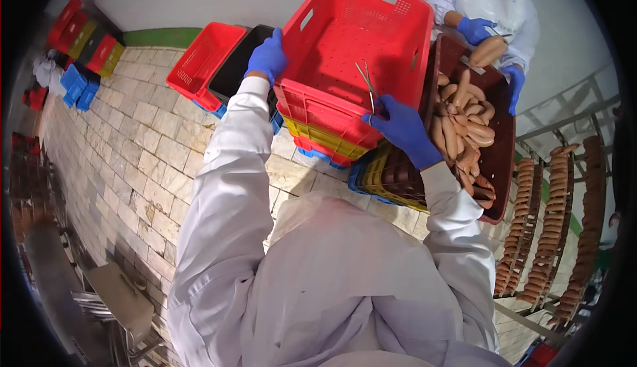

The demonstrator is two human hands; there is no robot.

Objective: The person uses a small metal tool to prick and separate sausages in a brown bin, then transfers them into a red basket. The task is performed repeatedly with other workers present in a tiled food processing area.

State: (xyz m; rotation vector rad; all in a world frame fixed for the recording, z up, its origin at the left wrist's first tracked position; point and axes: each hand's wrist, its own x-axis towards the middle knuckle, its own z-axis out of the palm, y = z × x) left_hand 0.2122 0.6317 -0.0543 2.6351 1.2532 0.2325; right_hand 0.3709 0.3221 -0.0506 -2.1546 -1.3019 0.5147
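My left hand (267,58), in a blue glove, grips the left rim of a red plastic crate (318,111). Small drainage holes dot the crate's visible floor. Metal scissors (369,86) are in my right hand (405,131), also blue-gloved, beside the crate's front right corner. Their blades are parted and point up over the crate. Just right of that hand, a maroon crate (500,183) holds a heap of pale, plump sausages (463,118); my forearm overlaps its near left side.
Opposite, a co-worker's gloved hand (475,30) is by a large sausage (489,51); the other hand (513,86) is at the maroon crate's rim. Red (201,63) and black crates (236,68) stand left. Sausages hang on a rack (550,218) at right. A metal cart (119,297) stands lower left.
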